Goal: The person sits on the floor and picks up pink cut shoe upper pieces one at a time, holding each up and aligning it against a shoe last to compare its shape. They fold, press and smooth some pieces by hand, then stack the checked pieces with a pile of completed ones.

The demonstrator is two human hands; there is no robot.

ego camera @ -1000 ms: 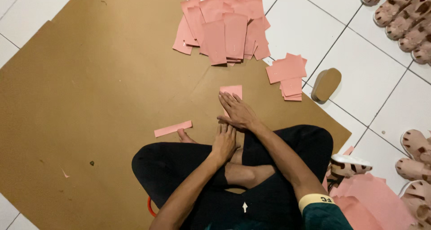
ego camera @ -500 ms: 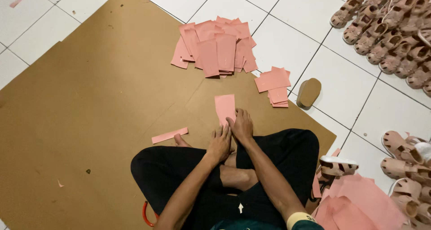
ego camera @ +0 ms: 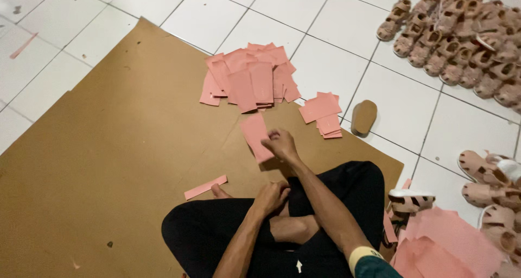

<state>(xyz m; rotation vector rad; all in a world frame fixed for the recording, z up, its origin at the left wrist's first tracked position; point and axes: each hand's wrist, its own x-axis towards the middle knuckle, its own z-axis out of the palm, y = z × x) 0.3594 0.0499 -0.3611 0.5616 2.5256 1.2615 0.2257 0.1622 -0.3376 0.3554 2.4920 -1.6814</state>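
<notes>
Pink sheet (ego camera: 255, 137) in right hand (ego camera: 280, 144): thin paper or card, matt, smooth, flat. Pile of pink sheets (ego camera: 251, 77) just beyond it: same matt stock. Narrow pink strip (ego camera: 205, 187) near left hand (ego camera: 271, 195): same stock. Cardboard mat (ego camera: 108, 147) beneath: brown, matt, slightly rough, faintly creased. Floor tiles (ego camera: 320, 17) around mat: white ceramic, glossy, dark grout. Sandals (ego camera: 461, 33) far right of mat: tan, moulded plastic or rubber look, dull sheen. Trousers (ego camera: 217, 234): black cloth, matt.

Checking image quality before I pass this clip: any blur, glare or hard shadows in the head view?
Head view: even, soft light; faint sheen on the floor tiles; right hand slightly motion-soft over the pink sheet; sandals sharp; the edges show no obvious distortion.
</notes>
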